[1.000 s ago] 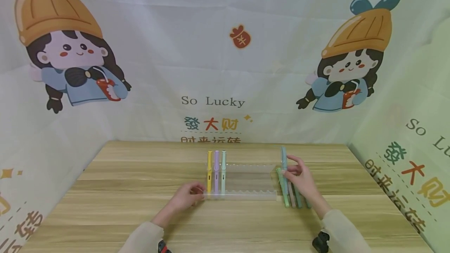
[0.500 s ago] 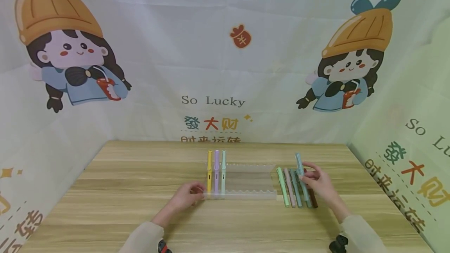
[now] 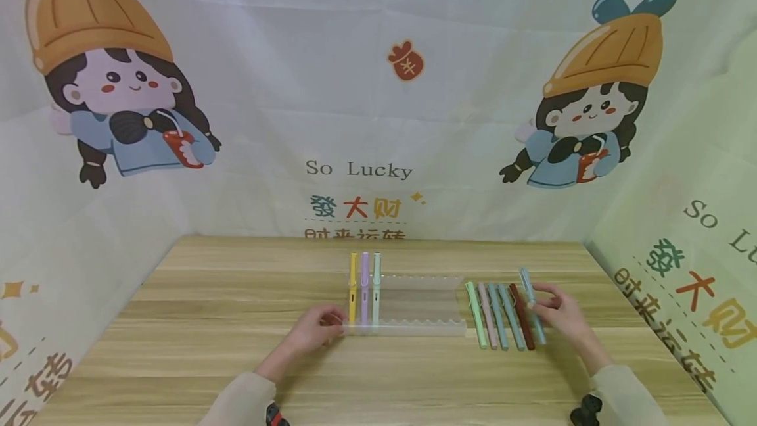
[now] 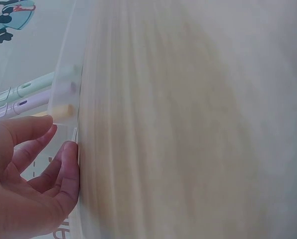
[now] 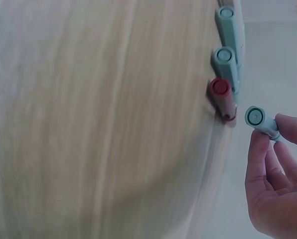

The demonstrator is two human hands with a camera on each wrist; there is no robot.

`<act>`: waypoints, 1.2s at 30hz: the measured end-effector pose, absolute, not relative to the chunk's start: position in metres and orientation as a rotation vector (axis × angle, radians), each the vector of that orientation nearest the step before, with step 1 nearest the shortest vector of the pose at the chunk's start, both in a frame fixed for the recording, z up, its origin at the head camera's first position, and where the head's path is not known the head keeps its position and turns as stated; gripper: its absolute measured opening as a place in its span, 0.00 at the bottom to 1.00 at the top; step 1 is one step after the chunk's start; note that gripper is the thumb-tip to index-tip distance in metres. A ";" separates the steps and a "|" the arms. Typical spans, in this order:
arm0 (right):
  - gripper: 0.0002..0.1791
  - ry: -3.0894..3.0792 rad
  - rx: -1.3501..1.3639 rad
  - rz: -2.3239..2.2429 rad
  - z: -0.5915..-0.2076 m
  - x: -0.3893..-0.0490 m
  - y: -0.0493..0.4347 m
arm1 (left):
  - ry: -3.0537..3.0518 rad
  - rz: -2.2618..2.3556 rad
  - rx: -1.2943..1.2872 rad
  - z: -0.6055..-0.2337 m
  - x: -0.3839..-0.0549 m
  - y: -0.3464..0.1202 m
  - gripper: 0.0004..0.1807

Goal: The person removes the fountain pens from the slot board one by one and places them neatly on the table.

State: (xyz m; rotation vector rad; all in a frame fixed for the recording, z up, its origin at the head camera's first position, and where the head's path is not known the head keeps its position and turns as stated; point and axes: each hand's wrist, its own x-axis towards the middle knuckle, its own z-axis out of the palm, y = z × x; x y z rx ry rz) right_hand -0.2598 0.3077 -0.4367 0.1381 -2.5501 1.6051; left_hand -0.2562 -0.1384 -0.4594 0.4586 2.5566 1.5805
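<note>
A clear pen rack [image 3: 422, 329] with notched edges lies mid-table. In its left slots rest a yellow pen [image 3: 353, 288], a purple pen [image 3: 365, 288] and a mint pen [image 3: 376, 288]. My left hand [image 3: 322, 331] holds the rack's front left corner, its thumb [image 4: 34, 128] beside the yellow pen's end. My right hand [image 3: 562, 311] pinches a light blue pen [image 3: 534, 311] between thumb and fingers, tilted just right of the dark red pen [image 3: 522, 317]. In the right wrist view, the blue pen's round end [image 5: 255, 116] points at the camera.
Left of the dark red pen lie a green pen [image 3: 476, 317], a pinkish pen [image 3: 487, 317] and two blue-green pens [image 3: 500, 321] in a slanted row. A printed cloth [image 3: 461, 137] hangs behind the wooden table [image 3: 225, 294].
My right hand has carried the light blue pen rightward and lower, from over the green pen to beyond the dark red one. The left hand and rack have stayed put.
</note>
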 end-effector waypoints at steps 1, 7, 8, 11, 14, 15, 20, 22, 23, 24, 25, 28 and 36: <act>0.23 -2.568 0.135 1.588 -0.435 -0.259 0.308 | 2.559 1.581 0.462 -0.459 -0.256 -0.138 0.08; 0.23 -2.694 0.043 1.532 -0.433 -0.255 0.310 | 2.554 1.595 0.483 -0.459 -0.255 -0.139 0.08; 0.23 -2.709 0.043 1.522 -0.434 -0.255 0.311 | 2.552 1.594 0.483 -0.459 -0.255 -0.139 0.08; 0.23 -2.736 0.036 1.497 -0.435 -0.256 0.312 | 2.552 1.582 0.480 -0.459 -0.255 -0.139 0.08; 0.23 -2.751 0.026 1.469 -0.437 -0.257 0.312 | 2.554 1.577 0.483 -0.459 -0.256 -0.139 0.07; 0.23 -2.755 0.021 1.461 -0.437 -0.257 0.312 | 2.554 1.577 0.487 -0.459 -0.256 -0.139 0.07; 0.23 -2.785 0.023 1.410 -0.438 -0.260 0.311 | 2.553 1.587 0.508 -0.459 -0.255 -0.140 0.07; 0.23 -2.809 -0.004 1.383 -0.439 -0.261 0.310 | 2.547 1.595 0.517 -0.459 -0.254 -0.140 0.08; 0.23 -2.823 -0.023 1.366 -0.439 -0.261 0.310 | 2.545 1.598 0.520 -0.459 -0.254 -0.140 0.08; 0.23 -2.833 -0.039 1.355 -0.439 -0.262 0.310 | 2.544 1.601 0.523 -0.459 -0.254 -0.140 0.08; 0.23 -2.844 -0.056 1.346 -0.439 -0.263 0.309 | 2.542 1.604 0.524 -0.459 -0.254 -0.140 0.08; 0.24 -2.872 -0.101 1.321 -0.437 -0.264 0.308 | 2.545 1.604 0.530 -0.460 -0.255 -0.140 0.08; 0.22 -2.887 -0.100 1.253 -0.438 -0.268 0.307 | 2.552 1.607 0.514 -0.459 -0.256 -0.139 0.08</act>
